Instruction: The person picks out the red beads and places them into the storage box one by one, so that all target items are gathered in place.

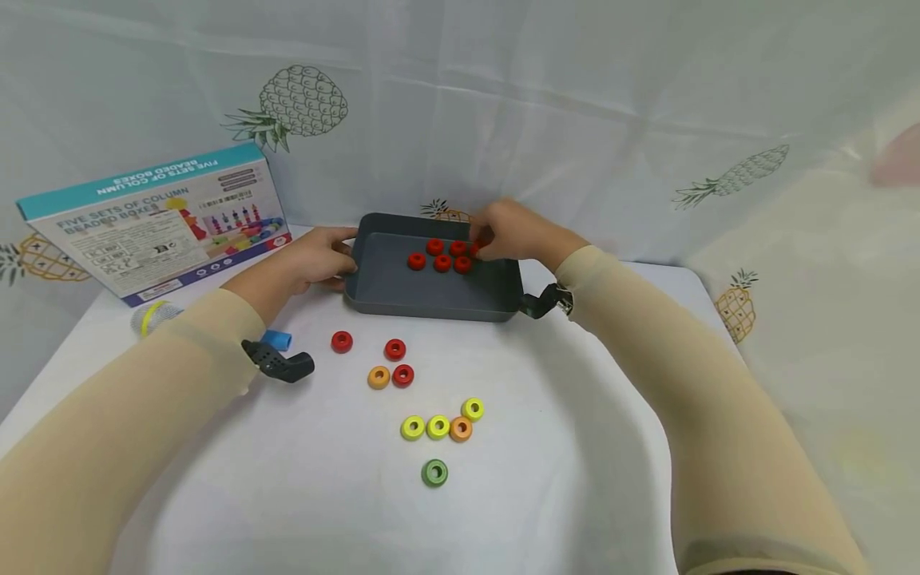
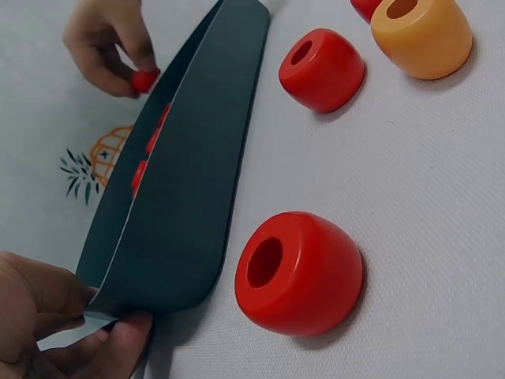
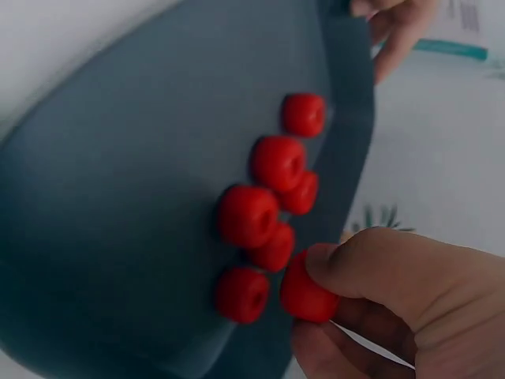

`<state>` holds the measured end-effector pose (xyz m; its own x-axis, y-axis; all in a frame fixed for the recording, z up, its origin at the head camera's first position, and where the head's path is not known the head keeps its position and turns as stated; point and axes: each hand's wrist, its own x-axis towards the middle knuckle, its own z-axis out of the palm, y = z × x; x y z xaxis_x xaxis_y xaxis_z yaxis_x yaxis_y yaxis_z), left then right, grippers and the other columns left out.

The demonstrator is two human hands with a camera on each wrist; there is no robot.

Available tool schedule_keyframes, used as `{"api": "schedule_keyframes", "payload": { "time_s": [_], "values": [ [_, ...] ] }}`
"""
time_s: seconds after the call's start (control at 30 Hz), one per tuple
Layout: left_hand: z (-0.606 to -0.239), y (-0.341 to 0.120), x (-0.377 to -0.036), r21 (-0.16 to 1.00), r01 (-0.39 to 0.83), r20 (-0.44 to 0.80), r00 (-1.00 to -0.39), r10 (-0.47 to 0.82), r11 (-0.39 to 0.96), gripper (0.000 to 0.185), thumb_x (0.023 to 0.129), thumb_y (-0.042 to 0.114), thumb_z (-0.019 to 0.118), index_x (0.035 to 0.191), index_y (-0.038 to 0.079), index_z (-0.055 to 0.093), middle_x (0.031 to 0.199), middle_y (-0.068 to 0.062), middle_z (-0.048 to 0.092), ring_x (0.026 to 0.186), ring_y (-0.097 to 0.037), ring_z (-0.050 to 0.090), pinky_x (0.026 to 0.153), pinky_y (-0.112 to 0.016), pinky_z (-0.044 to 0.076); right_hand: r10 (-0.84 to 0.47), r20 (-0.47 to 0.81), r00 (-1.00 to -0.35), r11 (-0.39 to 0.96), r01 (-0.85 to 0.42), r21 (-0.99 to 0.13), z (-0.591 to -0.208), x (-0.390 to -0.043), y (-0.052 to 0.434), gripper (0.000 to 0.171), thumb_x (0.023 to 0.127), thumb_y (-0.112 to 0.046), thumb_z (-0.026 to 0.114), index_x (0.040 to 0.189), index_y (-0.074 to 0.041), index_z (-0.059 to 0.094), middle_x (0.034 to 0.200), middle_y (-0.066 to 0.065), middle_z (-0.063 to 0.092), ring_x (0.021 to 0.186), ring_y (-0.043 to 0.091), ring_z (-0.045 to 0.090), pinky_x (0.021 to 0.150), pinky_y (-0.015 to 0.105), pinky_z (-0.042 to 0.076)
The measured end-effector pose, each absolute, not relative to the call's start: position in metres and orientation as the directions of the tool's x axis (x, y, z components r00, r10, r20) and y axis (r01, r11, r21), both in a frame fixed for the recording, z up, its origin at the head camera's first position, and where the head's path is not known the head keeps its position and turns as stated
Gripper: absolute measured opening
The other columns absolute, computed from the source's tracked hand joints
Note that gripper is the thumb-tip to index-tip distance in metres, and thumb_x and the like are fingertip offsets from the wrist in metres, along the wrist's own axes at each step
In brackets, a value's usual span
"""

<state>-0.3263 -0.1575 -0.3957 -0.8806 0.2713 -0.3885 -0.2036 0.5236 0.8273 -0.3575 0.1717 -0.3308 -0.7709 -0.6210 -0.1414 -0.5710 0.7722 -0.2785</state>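
Head view: your right hand [image 1: 513, 233] pinches a red bead [image 3: 306, 289] between thumb and fingertips, right over the far right corner of the dark grey tray [image 1: 431, 294]. The bead is glossy red, short and barrel-shaped; its hole is hidden by your fingers. Your left hand [image 1: 316, 257] grips the tray's left rim, thumb on top and fingers curled under the near left corner in the left wrist view.

The tray is a shallow rectangle with rounded corners and sits at the far middle of the white table [image 1: 575, 447]. Inside it, a cluster of matching red beads [image 1: 442, 254] lies against the far right side; the right wrist view shows six, touching or just beside each other, and the pinched bead is just beside the nearest of them.

On the table, near of the tray: three loose red beads [image 1: 394, 349] with an orange bead [image 1: 378, 377] touching one of them. Nearer still: three yellow beads [image 1: 438, 426] and another orange one in a row, then a green bead [image 1: 434, 473] alone.

A toy box [image 1: 154, 220] stands at the far left corner.
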Motion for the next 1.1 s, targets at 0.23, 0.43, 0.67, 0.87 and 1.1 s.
{"api": "schedule_keyframes", "payload": {
  "time_s": [0.23,0.43,0.67,0.87,1.1],
  "values": [
    [-0.394,-0.156,-0.327,0.828,-0.196,-0.384,-0.882,0.275,0.525,0.076,0.098,0.004,0.055,0.163,0.022,0.021,0.143,-0.02,0.048,0.114,-0.033,0.054,0.083,-0.033,0.059,-0.585,-0.196,-0.787,0.808,-0.543,-0.23,-0.349,-0.365,0.177,0.021,0.083,-0.008,0.072,0.103,-0.004,0.077,0.099,0.01,0.072,0.091,0.026,0.061,0.082,0.038,0.053],
    [-0.392,-0.155,-0.327,0.829,-0.2,-0.385,-0.881,0.274,0.522,0.075,0.098,0.004,0.055,0.163,0.021,0.022,0.141,-0.021,0.048,0.111,-0.033,0.055,0.082,-0.032,0.059,-0.571,-0.21,-0.794,0.818,-0.528,-0.229,-0.356,-0.363,0.178,0.026,0.082,-0.007,0.073,0.108,-0.004,0.076,0.105,0.011,0.072,0.097,0.027,0.063,0.088,0.04,0.054],
    [-0.394,-0.156,-0.327,0.827,-0.202,-0.39,-0.879,0.276,0.525,0.075,0.098,0.004,0.055,0.163,0.021,0.022,0.142,-0.02,0.048,0.111,-0.033,0.055,0.082,-0.032,0.059,-0.58,-0.197,-0.791,0.814,-0.548,-0.196,-0.364,-0.364,0.178,0.026,0.082,-0.007,0.074,0.108,-0.004,0.076,0.106,0.01,0.072,0.097,0.026,0.062,0.087,0.039,0.054],
    [-0.395,-0.157,-0.327,0.825,-0.21,-0.395,-0.879,0.269,0.524,0.075,0.098,0.005,0.055,0.163,0.022,0.022,0.142,-0.02,0.048,0.111,-0.033,0.055,0.082,-0.032,0.059,-0.59,-0.194,-0.784,0.806,-0.555,-0.208,-0.365,-0.364,0.178,0.026,0.083,-0.007,0.074,0.108,-0.003,0.076,0.108,0.01,0.072,0.099,0.026,0.063,0.088,0.04,0.054],
    [-0.394,-0.157,-0.327,0.816,-0.216,-0.404,-0.877,0.262,0.535,0.075,0.099,0.005,0.055,0.164,0.023,0.02,0.144,-0.02,0.047,0.112,-0.033,0.054,0.086,-0.034,0.059,-0.613,-0.163,-0.773,0.787,-0.579,-0.213,-0.354,-0.361,0.176,0.024,0.083,-0.007,0.073,0.107,-0.003,0.075,0.106,0.011,0.07,0.093,0.026,0.059,0.082,0.039,0.052]
  ]
}}
